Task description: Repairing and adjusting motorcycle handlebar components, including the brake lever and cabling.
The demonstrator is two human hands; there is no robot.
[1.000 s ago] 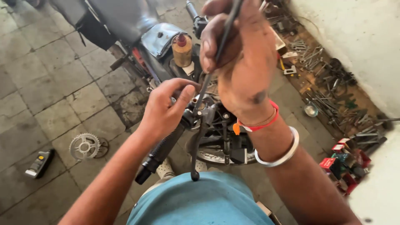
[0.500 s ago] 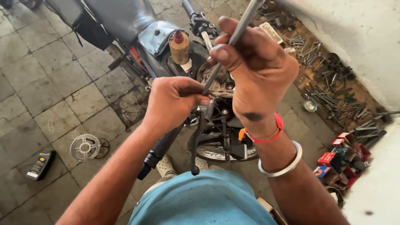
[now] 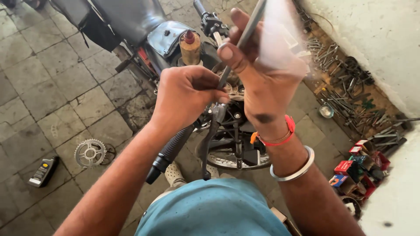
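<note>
Over the front end of a motorcycle, both hands are bunched up close together right above the handlebar. Left hand is curled shut around the bar just above the black ribbed grip, fingertips pressed in by the lever mount — the black lever hangs down below it. Right hand is closed around a long thin metal rod, thumb on top, and the rod runs from the upper edge of the shot down at a slant until its lower end meets the left hand's fingers. So the rod sits pretty much between the two hands, touching both. Part of the right hand is blurred, can't make out its far fingers.

Other stuff around: a brown bottle with a red cap standing on the bike just behind the hands, a sprocket lying on the tiled floor to the left, a small dark oil bottle further left, and a pile of wrenches and tools spread along the wall on the right — plus some red boxes near them.
</note>
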